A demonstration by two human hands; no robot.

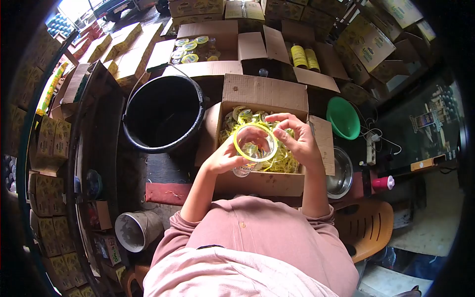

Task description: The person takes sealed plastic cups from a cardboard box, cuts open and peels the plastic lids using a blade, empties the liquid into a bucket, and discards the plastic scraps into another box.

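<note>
My left hand (223,157) is closed around a clear plastic cup (250,151) with a yellow ring around its rim. The cup tilts, its mouth facing up toward me and its base pointing down to the left. Just right of the rim is my right hand (301,141), thumb and forefinger apart with nothing seen between them; whether the thumb touches the rim I cannot tell. Beneath both hands stands an open cardboard box (264,94) filled with tangled yellow-green strips (284,161).
A large black bucket (163,114) stands left of the box. Right of it are a green basin (343,118), a metal bowl (340,173) and a power strip (371,148). Farther back, one carton (208,29) holds lidded cups; another holds yellow rolls (305,58).
</note>
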